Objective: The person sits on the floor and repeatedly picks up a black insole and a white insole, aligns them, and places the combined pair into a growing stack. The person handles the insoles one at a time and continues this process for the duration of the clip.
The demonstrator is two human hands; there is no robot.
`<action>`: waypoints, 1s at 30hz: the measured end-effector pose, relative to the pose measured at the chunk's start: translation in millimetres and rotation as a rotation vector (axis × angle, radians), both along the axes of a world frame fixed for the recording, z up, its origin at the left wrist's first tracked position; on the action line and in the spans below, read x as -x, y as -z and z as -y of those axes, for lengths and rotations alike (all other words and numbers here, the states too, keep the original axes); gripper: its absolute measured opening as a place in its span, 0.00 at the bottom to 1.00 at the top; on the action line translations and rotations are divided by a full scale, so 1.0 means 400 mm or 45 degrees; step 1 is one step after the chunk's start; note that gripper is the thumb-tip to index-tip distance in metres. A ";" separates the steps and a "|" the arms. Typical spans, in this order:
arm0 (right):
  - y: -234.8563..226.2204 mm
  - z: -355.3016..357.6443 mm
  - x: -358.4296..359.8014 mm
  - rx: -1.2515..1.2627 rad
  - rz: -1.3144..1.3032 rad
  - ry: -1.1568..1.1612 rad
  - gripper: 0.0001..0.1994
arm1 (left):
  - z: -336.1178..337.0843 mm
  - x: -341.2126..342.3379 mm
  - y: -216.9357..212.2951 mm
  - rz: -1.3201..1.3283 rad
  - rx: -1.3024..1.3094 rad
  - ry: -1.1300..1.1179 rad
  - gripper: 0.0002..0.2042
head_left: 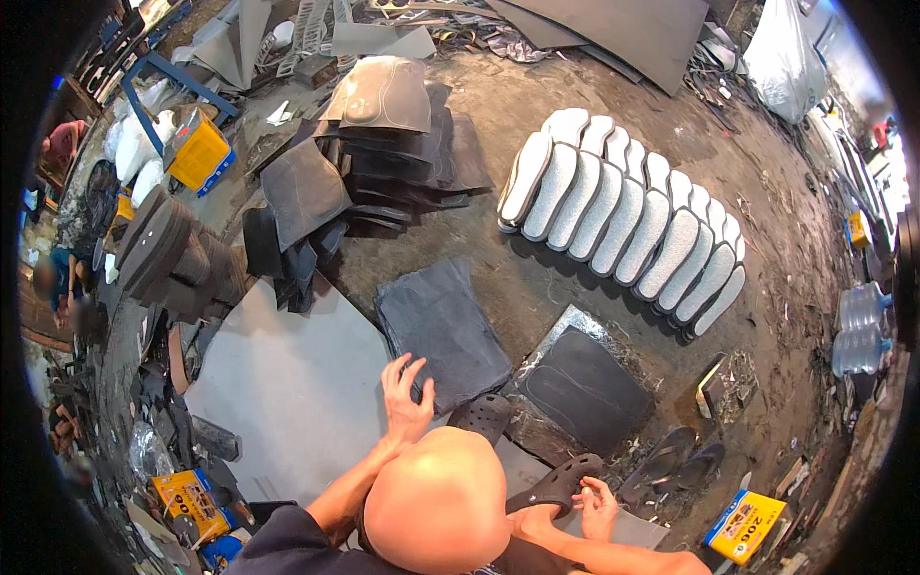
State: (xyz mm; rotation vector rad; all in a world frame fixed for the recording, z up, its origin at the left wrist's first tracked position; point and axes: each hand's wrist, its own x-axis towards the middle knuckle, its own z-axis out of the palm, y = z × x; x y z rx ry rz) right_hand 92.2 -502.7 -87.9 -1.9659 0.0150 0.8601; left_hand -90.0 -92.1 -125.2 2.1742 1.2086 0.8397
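Left hand [407, 402], one: palm downward, fingers parted and lightly bent, thumb standing away from them; placed at the near left edge of the dark sheets, fingertips over or against that edge, contact not certain; nothing seen closed in its grasp. Dark sheets [446, 331], one pile, roughly four-sided, lying flat on the ground: the bulk extends ahead of the left hand and to its right; the longer side, only slightly longer, runs from far left to near right, slanting across the line of the left forearm. Nearer hand to this pile: the left, by a clear margin. Right hand [598, 510], one: set low and well apart from the pile, beside the right clog [561, 482], fingers curled loosely inward; whether anything small is pinched there cannot be told. Black sheet [586, 388], one, with a thin curved outline on its face, on a board with a silvery edge [565, 331]: to the right of the pile, a narrow strip of ground between; straight ahead of the right hand, which is the nearer one to it, the clog lying partly between. Left clog [482, 418], one: just beside the pile's near edge. Pale panel [278, 383], one, large, flat: left of the pile, its right border close by the left hand.
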 end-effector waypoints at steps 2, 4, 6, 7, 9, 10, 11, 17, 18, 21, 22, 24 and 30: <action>0.006 0.010 -0.004 0.016 -0.002 -0.073 0.14 | 0.049 0.012 0.047 0.022 0.006 -0.043 0.24; 0.001 0.028 -0.010 0.076 0.000 -0.111 0.13 | 0.028 -0.001 0.026 0.058 0.061 -0.089 0.25; -0.018 0.032 -0.017 0.169 0.023 -0.180 0.13 | -0.042 -0.018 0.012 0.077 0.090 -0.179 0.26; -0.045 0.024 -0.020 0.227 0.038 -0.233 0.13 | -0.110 -0.025 0.010 0.042 -0.004 -0.205 0.26; -0.141 -0.022 -0.023 0.324 0.111 -0.363 0.12 | -0.237 -0.043 0.021 -0.043 -0.148 -0.252 0.26; -0.140 -0.009 -0.026 0.330 0.137 -0.372 0.12 | -0.287 -0.063 0.024 -0.081 -0.205 -0.259 0.26; -0.130 0.013 -0.036 0.333 0.160 -0.382 0.12 | -0.323 -0.071 0.025 -0.191 -0.159 -0.205 0.26; -0.167 -0.004 0.011 0.304 0.205 -0.263 0.12 | -0.361 -0.074 0.038 -0.316 -0.098 -0.108 0.23; -0.165 -0.003 0.026 0.315 0.203 -0.297 0.12 | -0.366 -0.074 0.034 -0.319 -0.057 -0.109 0.24; -0.156 -0.002 0.059 0.340 0.228 -0.387 0.12 | -0.401 -0.085 0.028 -0.311 0.058 -0.124 0.23; -0.145 0.000 0.062 0.322 0.237 -0.385 0.12 | -0.420 -0.092 0.009 -0.357 0.148 -0.112 0.21; -0.122 0.000 0.059 0.278 0.257 -0.392 0.12 | -0.460 -0.105 -0.031 -0.448 0.321 -0.098 0.18; -0.111 -0.084 0.049 0.249 0.440 -0.521 0.12 | -0.496 -0.125 0.000 -0.468 0.421 0.083 0.11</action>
